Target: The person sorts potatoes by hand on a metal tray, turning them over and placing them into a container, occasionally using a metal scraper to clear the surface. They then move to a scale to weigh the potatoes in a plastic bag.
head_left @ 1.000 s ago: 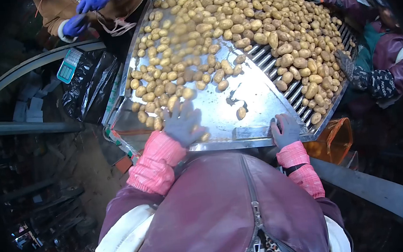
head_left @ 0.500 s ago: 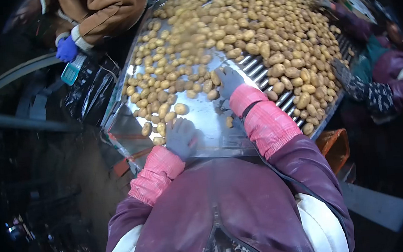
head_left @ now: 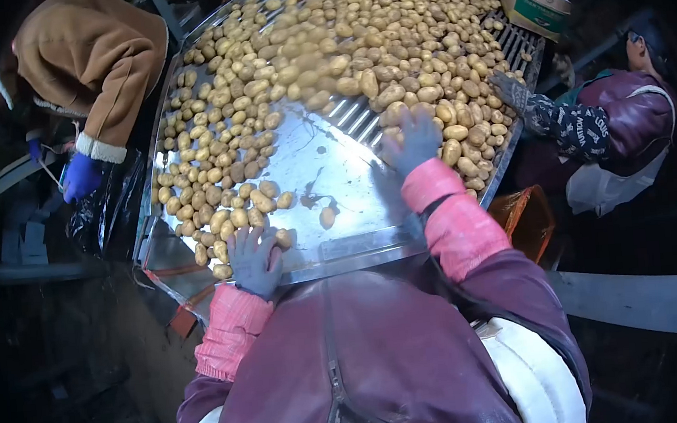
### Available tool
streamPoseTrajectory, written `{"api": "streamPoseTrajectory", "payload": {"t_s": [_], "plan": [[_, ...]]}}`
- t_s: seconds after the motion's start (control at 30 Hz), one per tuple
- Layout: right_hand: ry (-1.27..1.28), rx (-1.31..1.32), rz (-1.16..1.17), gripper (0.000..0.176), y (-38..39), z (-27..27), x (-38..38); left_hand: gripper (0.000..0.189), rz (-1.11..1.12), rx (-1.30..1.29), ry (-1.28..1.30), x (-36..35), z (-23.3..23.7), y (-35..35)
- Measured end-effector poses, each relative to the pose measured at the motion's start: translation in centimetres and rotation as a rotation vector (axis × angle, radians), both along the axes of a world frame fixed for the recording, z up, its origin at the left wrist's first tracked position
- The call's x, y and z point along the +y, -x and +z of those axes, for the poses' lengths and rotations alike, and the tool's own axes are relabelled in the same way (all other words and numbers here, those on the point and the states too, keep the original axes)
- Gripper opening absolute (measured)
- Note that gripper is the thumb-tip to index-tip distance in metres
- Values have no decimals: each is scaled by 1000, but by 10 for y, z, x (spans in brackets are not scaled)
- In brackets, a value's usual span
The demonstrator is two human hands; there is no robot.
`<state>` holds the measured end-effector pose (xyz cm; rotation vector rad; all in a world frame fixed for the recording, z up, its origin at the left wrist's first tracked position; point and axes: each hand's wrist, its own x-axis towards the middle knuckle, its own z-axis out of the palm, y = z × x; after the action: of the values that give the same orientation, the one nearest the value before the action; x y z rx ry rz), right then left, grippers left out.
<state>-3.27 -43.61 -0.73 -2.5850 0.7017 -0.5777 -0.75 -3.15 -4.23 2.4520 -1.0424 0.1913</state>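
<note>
My left hand [head_left: 255, 264], in a grey glove, rests at the near left of the metal sorting table [head_left: 311, 269]. Its fingers are stretched out against a group of potatoes [head_left: 240, 218]. My right hand [head_left: 415, 143], gloved alike and slightly blurred, is over the right side of the table. Its spread fingers reach to the edge of the large heap of potatoes [head_left: 431, 69], beside the metal slats [head_left: 355, 119]. One single potato [head_left: 327, 217] lies on the bare sheet between my hands.
At the left, a person in a brown coat [head_left: 96, 63] with a blue glove [head_left: 81, 176] stands beside a black plastic bag [head_left: 119, 201]. Another person [head_left: 633, 109] at the right reaches a gloved hand [head_left: 509, 91] to the heap. An orange crate [head_left: 526, 220] and a cardboard box [head_left: 535, 1] are nearby.
My right hand has left the potatoes in the middle and moved right to the heap by the slats. My left hand stays at the near left potatoes. The view has shifted.
</note>
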Motion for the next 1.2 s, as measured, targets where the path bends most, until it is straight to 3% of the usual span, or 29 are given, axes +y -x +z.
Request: {"api": "streamPoseTrajectory", "payload": {"t_s": [0.03,0.13,0.17,0.23,0.33,0.43,0.63,0.73,0.83,0.9,0.97,1.0,1.07,1.2], "plan": [[578,-66,-76,73,1,-12,-19,25,-28,16,-3,-7,7,0],[619,299,-74,80,-15,-12,-57,25,-133,59,-7,-26,15,-4],[458,419,-76,83,-22,-14,-60,25,-172,75,-7,-31,15,-4],[445,719,38,82,-22,47,-10,27,-212,56,-9,-38,14,-2],[541,510,69,79,-7,-2,5,32,-244,45,-10,-49,11,-10],[269,305,13,80,-8,-29,25,35,-223,30,-35,-51,3,-9],[308,282,13,79,6,-15,47,37,-226,22,-59,-57,-4,-21],[77,415,97,77,12,23,59,36,-223,49,-54,-62,-1,-24],[-95,278,500,75,13,5,33,33,-233,16,9,-66,-3,-29],[-458,126,352,70,5,-8,14,31,-257,21,23,-62,1,-29],[-187,83,235,63,-8,-8,-14,28,-284,78,7,-64,18,-32],[263,97,186,58,-12,-5,-31,27,-244,120,22,-60,15,-31],[309,248,185,51,-20,-42,-59,25,-174,189,63,-57,6,-31],[372,323,178,51,-23,-44,-34,31,-75,274,161,-83,52,-34]]}}
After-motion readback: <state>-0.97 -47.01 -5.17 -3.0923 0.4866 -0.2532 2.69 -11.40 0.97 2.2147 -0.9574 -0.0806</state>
